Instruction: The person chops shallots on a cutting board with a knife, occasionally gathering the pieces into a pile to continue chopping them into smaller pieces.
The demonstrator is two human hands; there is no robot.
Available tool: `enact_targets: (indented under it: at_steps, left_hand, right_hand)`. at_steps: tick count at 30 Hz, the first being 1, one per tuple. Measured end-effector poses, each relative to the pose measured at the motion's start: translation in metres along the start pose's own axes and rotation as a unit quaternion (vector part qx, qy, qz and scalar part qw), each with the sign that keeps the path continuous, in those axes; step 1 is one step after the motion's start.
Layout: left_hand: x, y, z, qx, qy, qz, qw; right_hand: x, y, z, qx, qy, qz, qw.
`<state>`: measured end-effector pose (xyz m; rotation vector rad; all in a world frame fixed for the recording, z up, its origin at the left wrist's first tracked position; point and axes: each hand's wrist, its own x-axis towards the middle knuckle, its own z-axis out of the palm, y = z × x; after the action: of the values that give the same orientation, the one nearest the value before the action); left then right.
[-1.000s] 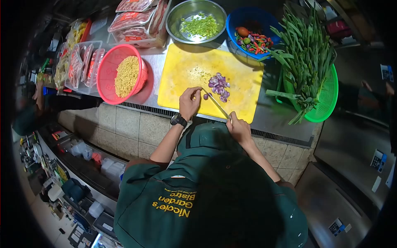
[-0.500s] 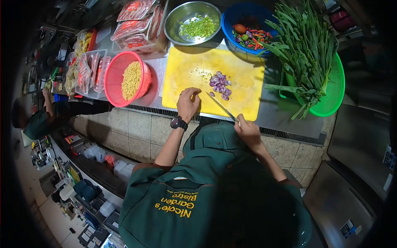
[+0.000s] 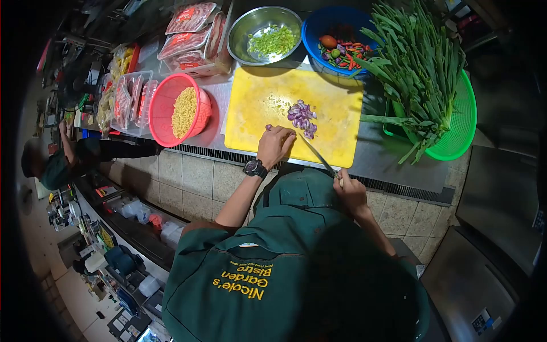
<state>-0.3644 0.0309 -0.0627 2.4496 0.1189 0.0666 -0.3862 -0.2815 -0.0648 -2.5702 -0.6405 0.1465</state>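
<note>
My right hand is closed around the handle of a knife, its blade slanting up and left over the front of a yellow cutting board. My left hand, with a dark watch on the wrist, rests at the board's front edge, fingers bent and pressed together near the knife's tip. Whatever is under those fingers is hidden. A small purple piece shows beside the knuckles. Just beyond the fingertips lies a loose pile of sliced shallots.
Behind the board stand a steel bowl of chopped greens and a blue basin with chillies. A pink basket of noodles is left; a green basket with leafy stalks is right. Packed meat sits back left. Another person stands far left.
My left hand has shifted right and slightly towards me, its fingers now nearer the knife's tip. The knife and my right hand have drawn a little right and back.
</note>
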Motion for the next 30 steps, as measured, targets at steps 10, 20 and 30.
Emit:
enact_targets:
  at_steps: [10,20,30]
  left_hand:
    - [-0.012,0.000,-0.018,-0.063,-0.063,-0.115,0.989]
    - [-0.021,-0.006,-0.019,0.015,0.010,-0.039,0.999]
    - [-0.020,-0.007,0.011,-0.057,0.040,-0.002,0.998]
  right_hand:
    - [0.020,0.007,-0.005,-0.069,0.007,-0.032,0.997]
    - [0.027,-0.006,-0.010,-0.011,0.008,-0.070,0.997]
    - [0.057,-0.034,0.018,0.038,-0.137,0.020,0.990]
